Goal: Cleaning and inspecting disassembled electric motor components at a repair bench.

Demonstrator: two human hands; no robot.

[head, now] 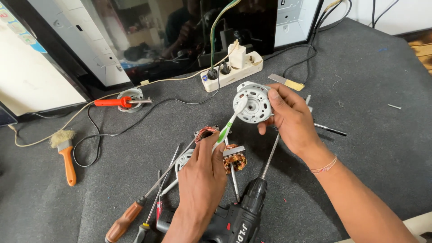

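Note:
My right hand [290, 118] holds up a round silver motor end cover [252, 104], its face turned toward me. My left hand [201, 180] grips a white and green toothbrush [228, 123], and the brush head rests on the cover's face. Just under the hands lie a copper-wound stator [235, 160], another copper-wound motor part [205, 132] and a second silver cover [183, 160], partly hidden by my left hand.
A black cordless drill [243, 211] with a long bit lies below. Screwdrivers [135, 211] lie at the lower left, an orange-handled paintbrush [66, 155] at the left, a red soldering iron [118, 102] on its stand, a white power strip [231, 72] behind.

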